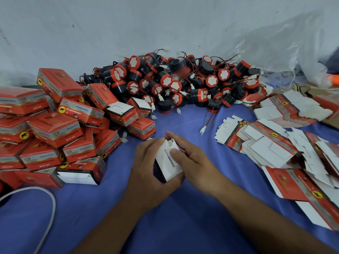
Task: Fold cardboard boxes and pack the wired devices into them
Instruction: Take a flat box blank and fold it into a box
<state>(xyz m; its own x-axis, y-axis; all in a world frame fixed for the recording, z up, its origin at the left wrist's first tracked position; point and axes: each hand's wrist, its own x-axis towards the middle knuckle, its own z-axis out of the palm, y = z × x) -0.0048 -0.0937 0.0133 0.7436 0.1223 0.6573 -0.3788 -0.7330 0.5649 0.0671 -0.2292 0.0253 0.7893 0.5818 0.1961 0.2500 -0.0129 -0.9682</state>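
A small cardboard box (167,163) with its white flaps toward me sits in the middle of the blue table. My left hand (146,169) grips it from the left and underneath. My right hand (190,156) holds it from the right, thumb pressed flat on a white flap, fingers behind the top. A heap of black and red wired devices (183,81) with red leads and white plugs lies at the back. Flat unfolded boxes (271,142) are spread at the right. What is inside the held box is hidden.
Several folded red boxes (55,129) are piled at the left. A white cable (49,208) curves at the lower left. A loose plug on a red wire (203,129) lies behind my hands. Clear plastic sheeting (286,52) hangs at the back right.
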